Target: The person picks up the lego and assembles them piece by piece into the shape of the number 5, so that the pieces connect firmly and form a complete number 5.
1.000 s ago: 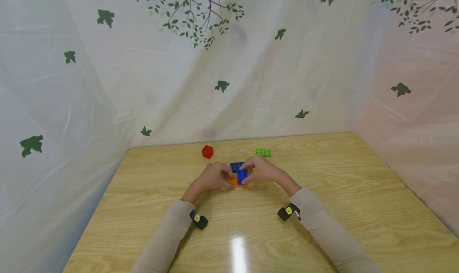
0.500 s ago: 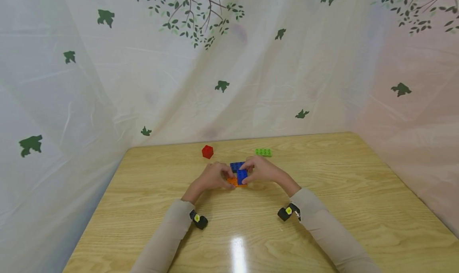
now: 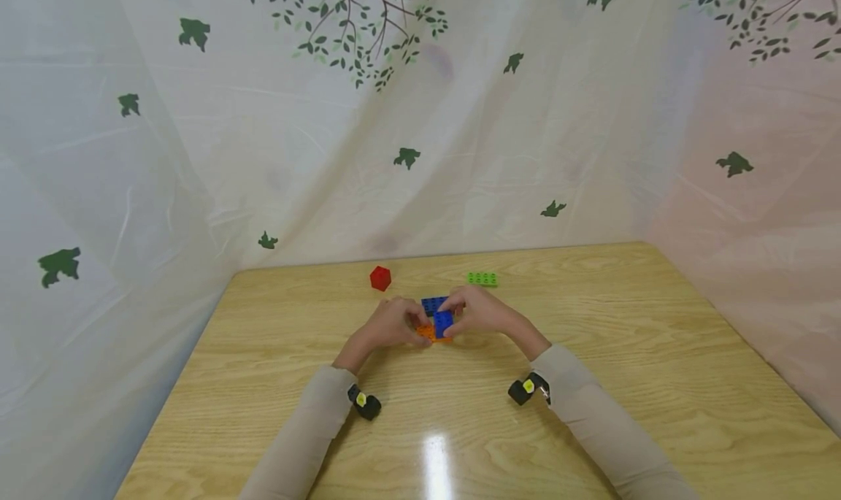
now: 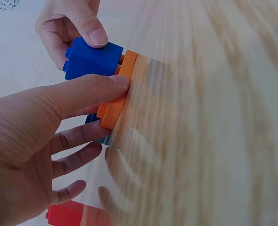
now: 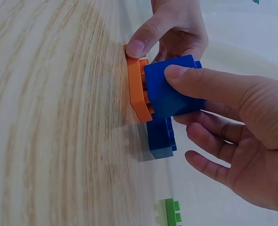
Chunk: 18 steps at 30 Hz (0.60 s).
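My left hand (image 3: 394,321) holds a flat orange building brick (image 5: 137,89) by its edges, low over the table. Between the thumb and fingers of my right hand (image 3: 481,309) is a taller blue building brick (image 4: 93,59). The blue brick sits over the studs of the orange one, at its right-hand part in the head view. Some orange studs show between the two bricks in the right wrist view (image 5: 146,96). Just behind them lies a second blue brick (image 3: 432,305), partly hidden by my right fingers.
A red brick (image 3: 380,278) stands at the back left of the wooden table (image 3: 591,325). Farther right is a flat green brick (image 3: 482,279). A pale curtain (image 3: 460,208) with printed leaves hangs behind the table.
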Each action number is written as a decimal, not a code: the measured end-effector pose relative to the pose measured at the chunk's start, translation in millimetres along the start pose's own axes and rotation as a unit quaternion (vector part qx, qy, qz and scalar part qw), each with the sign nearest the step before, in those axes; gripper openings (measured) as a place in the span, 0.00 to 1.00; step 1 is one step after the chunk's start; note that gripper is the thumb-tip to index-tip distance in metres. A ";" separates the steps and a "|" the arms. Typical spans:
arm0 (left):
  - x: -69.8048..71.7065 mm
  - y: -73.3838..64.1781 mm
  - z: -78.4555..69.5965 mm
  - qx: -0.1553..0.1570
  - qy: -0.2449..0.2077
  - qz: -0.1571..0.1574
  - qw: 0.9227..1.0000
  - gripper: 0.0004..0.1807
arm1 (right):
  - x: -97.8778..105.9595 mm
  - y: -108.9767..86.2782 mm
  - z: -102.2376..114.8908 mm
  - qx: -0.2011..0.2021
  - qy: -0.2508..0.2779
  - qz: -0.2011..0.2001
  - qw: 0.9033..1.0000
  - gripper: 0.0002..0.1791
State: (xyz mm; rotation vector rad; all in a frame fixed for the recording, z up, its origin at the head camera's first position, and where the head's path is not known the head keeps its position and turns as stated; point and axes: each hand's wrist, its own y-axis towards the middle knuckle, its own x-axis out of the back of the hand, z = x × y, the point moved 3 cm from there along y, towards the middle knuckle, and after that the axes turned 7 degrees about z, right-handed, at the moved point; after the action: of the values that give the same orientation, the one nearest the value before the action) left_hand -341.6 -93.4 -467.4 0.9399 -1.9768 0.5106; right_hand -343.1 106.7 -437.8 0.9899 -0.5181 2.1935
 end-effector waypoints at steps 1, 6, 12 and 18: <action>0.0 0.1 0.2 0.000 0.000 0.000 1.000 0.12 | 0.0 -0.2 0.1 0.000 0.000 0.000 1.000 0.21; -0.3 0.9 1.3 -0.001 0.000 0.001 1.000 0.12 | -0.2 -0.1 -0.2 -0.002 0.003 -0.001 1.000 0.21; -0.7 0.8 2.5 -0.001 -0.004 0.002 1.000 0.13 | -0.5 0.7 -1.0 -0.004 0.001 -0.003 1.000 0.21; 1.0 0.9 2.2 -0.002 0.001 -0.001 1.000 0.13 | -0.3 1.1 -0.5 -0.006 -0.003 -0.003 1.000 0.21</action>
State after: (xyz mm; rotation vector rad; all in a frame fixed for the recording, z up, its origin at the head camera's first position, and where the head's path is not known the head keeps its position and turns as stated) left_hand -343.7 -94.7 -467.8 0.9377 -1.9750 0.5062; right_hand -344.0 106.1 -438.4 0.9902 -0.5300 2.1811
